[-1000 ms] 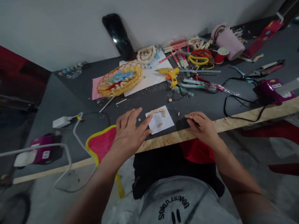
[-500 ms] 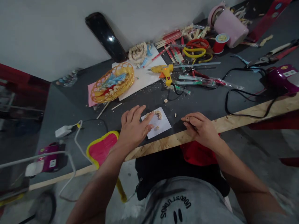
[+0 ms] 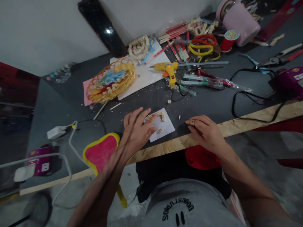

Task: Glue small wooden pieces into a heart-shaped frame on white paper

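My left hand (image 3: pixel 138 130) rests with fingers spread over the left part of a small white paper (image 3: pixel 165 127) near the table's front edge. On that paper lies a curved row of small pale wooden bits (image 3: pixel 161 116), partly under my fingers. A smaller pale bit (image 3: pixel 160 130) sits below the row, by my thumb. To the right, my right hand (image 3: pixel 205 130) is closed in a pinch at the table edge; what it holds, if anything, is hidden. Between the hands, a tiny pale stick piece (image 3: pixel 179 117) lies on the dark table (image 3: pixel 146 96).
Behind the paper are a yellow glue gun (image 3: pixel 168 70), a yellow woven basket (image 3: pixel 111 82), scissors (image 3: pixel 201 49), a red thread spool (image 3: pixel 229 41) and a pink tumbler (image 3: pixel 241 23). A phone (image 3: pixel 101 26) leans on the wall. Cables run at right (image 3: pixel 236 115) and left (image 3: pixel 73 142).
The camera view has shifted slightly. Both hands keep nearly the same poses and places by the paper.
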Tool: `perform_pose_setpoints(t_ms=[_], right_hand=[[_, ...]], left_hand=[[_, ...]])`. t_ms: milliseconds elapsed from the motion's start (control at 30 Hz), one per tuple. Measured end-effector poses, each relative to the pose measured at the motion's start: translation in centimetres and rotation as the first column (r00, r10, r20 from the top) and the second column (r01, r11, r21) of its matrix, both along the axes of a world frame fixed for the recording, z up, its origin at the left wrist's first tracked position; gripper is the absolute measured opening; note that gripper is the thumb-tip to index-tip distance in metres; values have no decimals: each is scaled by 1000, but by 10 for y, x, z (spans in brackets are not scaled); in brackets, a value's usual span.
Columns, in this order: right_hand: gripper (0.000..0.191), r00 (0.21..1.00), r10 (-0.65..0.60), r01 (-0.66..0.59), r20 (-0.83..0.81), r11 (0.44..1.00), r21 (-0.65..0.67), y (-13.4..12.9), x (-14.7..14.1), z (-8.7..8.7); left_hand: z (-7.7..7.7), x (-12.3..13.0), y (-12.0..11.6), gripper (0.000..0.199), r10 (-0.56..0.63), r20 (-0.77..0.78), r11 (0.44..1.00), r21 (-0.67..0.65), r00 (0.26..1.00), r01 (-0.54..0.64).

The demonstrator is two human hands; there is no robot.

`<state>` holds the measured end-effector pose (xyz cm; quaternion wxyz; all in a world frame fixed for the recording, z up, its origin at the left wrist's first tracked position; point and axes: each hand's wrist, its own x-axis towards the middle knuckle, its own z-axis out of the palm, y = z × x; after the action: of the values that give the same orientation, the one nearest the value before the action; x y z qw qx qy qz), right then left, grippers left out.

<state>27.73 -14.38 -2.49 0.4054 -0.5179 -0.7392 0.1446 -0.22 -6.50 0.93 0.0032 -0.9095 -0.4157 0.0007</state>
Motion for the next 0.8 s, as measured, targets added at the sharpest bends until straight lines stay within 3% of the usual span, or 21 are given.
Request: perform_pose_setpoints(t_ms=[433, 600, 800], right_hand=[[13, 999, -10, 10, 36, 1000, -13, 0, 0, 2], [15, 1000, -6, 7, 28, 1000, -30, -1, 0, 2], [8, 999, -27, 28, 24, 999, -33, -2, 1, 0]], left_hand=[[-6, -4, 4, 42, -58, 51, 998, 33, 997, 56], [0, -7, 3, 43, -64, 80, 998, 19, 995, 63], [24, -30, 6, 34, 135, 137, 984, 95, 981, -148]])
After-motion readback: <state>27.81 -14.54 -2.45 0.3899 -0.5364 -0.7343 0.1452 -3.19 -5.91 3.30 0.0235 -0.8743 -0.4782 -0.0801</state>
